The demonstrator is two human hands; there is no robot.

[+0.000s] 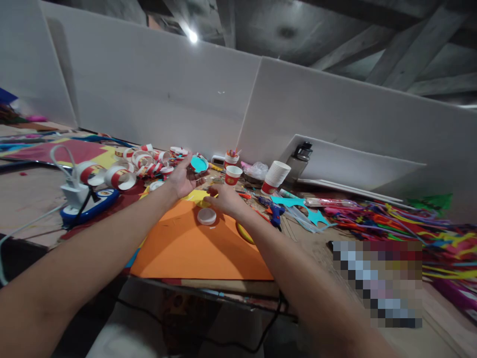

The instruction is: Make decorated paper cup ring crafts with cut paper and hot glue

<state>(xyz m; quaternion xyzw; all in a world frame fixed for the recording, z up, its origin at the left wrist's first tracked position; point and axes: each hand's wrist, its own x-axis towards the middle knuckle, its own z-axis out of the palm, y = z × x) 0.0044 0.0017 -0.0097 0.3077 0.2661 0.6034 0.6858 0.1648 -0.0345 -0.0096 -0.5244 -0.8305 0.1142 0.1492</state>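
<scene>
My left hand (183,180) is closed around the edge of a turquoise disc with a pale rim (198,164), the thumb on its near side. My right hand (224,199) hovers over the far part of an orange sheet (201,253), its fingers apart and pointing left, with nothing plainly in them. Just below it, a shallow white cup bottom (206,216) rests on the sheet. Yellow-handled scissors (245,232) lie partly hidden by my right forearm. Yellow paper (194,197) shows beyond the orange sheet.
Curled red-and-white cup strips (143,161) pile up at left, near a blue power strip (89,206). A paper cup (233,175), stacked cups (276,176), a bottle (299,161) and a blue glue gun (276,213) stand or lie behind and right. Pipe cleaners (391,219) cover the far right.
</scene>
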